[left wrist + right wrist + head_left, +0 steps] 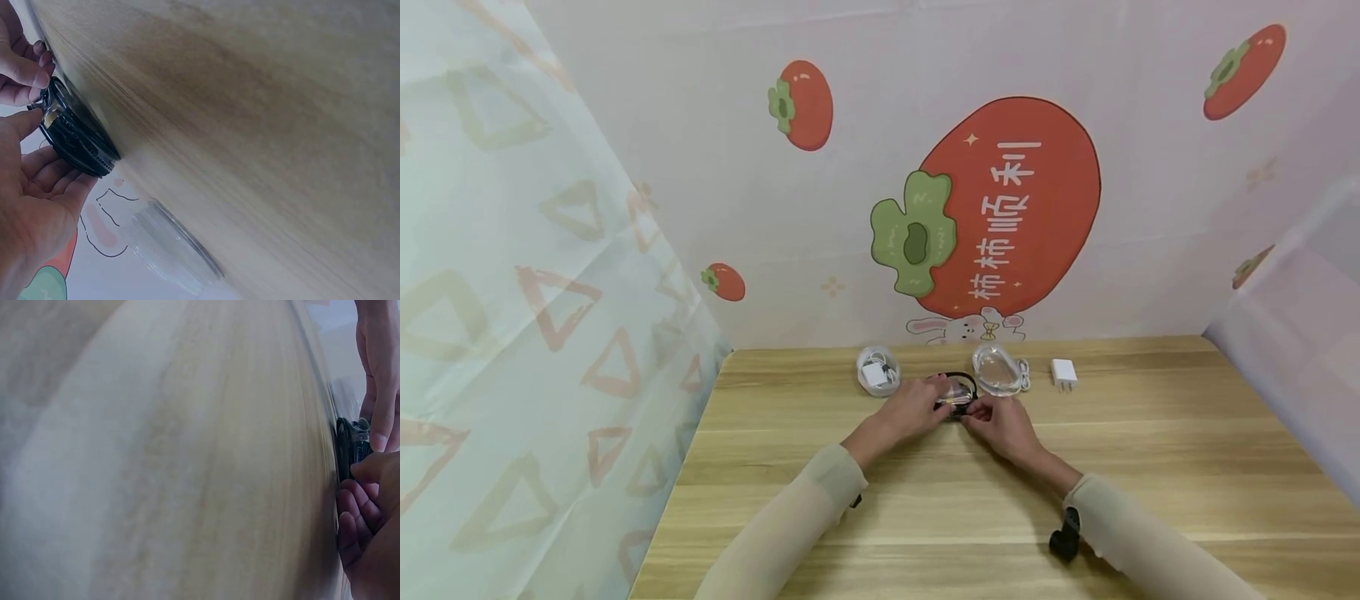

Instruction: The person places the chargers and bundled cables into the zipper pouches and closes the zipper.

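A small round case with a black rim and a clear top lies on the wooden table, a little in front of the back wall. My left hand holds it from the left; in the left wrist view its thumb lies over the case and its fingers curl under it. My right hand pinches the case's near right edge, and its fingertips sit at the rim. In the right wrist view the case shows edge-on between both hands. What is inside is too small to tell.
A clear round case holding a white charger and cable stands left of the hands. Another clear case with a cable is on the right, then a white plug adapter. Patterned screens wall in the table on three sides.
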A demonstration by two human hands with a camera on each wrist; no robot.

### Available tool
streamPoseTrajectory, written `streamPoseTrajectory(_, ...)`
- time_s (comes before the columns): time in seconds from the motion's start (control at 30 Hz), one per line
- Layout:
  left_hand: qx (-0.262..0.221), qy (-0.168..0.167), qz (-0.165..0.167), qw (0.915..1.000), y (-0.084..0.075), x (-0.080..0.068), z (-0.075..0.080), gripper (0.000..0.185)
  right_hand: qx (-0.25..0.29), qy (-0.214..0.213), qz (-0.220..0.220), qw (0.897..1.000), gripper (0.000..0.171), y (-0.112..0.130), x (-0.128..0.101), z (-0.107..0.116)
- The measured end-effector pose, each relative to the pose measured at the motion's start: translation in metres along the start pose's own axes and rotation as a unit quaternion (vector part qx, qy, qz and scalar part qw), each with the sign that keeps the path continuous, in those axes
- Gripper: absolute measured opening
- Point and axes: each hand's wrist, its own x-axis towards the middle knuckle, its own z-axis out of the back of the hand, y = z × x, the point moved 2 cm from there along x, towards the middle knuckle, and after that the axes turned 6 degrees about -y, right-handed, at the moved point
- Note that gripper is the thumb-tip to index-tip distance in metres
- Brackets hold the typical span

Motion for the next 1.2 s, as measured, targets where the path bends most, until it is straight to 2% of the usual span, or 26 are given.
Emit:
streamPoseTrajectory(0.3, -0.009, -0.001, 0.001, 1.0000, 0.0003, 0.0004, -0.0006, 0.034, 0.010, 0.000, -0.007, 1.000, 0.004, -0.0030, -0.0020, -0.0016)
streamPoseTrajectory(0.7, 0.007, 0.003, 0.011, 0.9999, -0.0023, -0.0004, 0.0010, 0.035, 0.015, -0.002, -0.030, 0.999, 0.005, -0.0016, -0.0033, -0.0024)
streamPoseTrajectory(0.97, 0.040, 0.013, 0.005, 0.9991, -0.0074, -0.0025, 0.0031, 0.049, 0.000, -0.002, -0.009, 1.000, 0.006, -0.0010, -0.0034, -0.0017)
streamPoseTrajectory(1.2, 0.022, 0.020, -0.002, 0.9996, -0.0052, -0.0036, 0.0014, 0.050, -0.037, -0.006, 0.032, 0.999, 0.012, -0.0028, -0.0052, -0.0024)
